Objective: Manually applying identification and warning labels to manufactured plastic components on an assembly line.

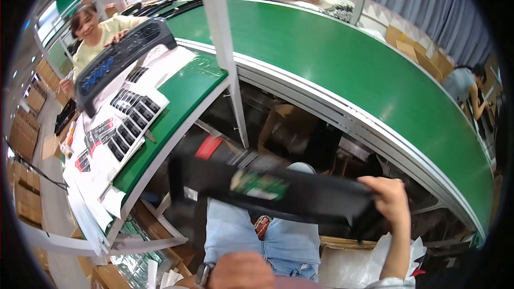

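A long black plastic panel hangs tilted above my knees, blurred by motion. A green and white patch shows near its middle. My right hand is closed round the panel's right end, thumb along the upper edge. Close to the camera at the lower edge is my left hand, with a dark band at its wrist. It is apart from the panel, and its fingers are hidden. A red piece lies just beyond the panel's upper left edge.
A curved green conveyor runs ahead and right behind a white post. On the left green table lie sheets of black labels. A person there holds a similar panel. Cardboard boxes stand below the conveyor.
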A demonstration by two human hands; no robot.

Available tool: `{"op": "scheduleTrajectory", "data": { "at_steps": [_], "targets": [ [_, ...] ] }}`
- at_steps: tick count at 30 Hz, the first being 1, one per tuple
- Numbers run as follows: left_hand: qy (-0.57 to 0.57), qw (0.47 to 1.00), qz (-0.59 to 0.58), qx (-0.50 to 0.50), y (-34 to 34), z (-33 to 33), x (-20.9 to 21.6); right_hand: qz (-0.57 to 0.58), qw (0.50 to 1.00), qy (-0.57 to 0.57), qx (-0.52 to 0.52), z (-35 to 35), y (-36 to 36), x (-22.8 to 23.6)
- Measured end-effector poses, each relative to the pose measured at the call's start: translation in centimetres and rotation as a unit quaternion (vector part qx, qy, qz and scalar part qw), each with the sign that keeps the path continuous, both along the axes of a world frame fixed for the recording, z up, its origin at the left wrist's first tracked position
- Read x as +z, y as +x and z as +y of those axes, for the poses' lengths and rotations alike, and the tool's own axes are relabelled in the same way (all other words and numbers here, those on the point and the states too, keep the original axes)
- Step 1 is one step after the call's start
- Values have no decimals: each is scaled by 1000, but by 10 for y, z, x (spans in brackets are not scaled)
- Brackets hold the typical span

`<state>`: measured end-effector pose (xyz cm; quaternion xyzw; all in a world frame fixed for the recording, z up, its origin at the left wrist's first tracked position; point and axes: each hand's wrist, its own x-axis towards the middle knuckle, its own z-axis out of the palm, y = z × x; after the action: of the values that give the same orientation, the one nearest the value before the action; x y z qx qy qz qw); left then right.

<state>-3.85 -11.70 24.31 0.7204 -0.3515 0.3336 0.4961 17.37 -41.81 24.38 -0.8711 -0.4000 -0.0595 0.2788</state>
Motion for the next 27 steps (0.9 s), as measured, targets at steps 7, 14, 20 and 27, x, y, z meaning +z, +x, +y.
{"op": "scheduleTrajectory", "data": {
  "at_steps": [7, 14, 20, 27],
  "targets": [
    [-69, 952, 257, -150, 14, 12, -46, 235, 897, 217, -306, -91, 58, 12],
    [-93, 932, 330, -121, -5, 0, -86, 249, 830, 347, -358, 10, 296, -34],
    [-109, 896, 431, -7, -15, 15, -117, -415, 810, 67, -409, 67, 330, -27],
    [-146, 900, 404, -67, 22, 53, -65, -199, 972, 128, -15, 142, 94, -67]
  ]
}}
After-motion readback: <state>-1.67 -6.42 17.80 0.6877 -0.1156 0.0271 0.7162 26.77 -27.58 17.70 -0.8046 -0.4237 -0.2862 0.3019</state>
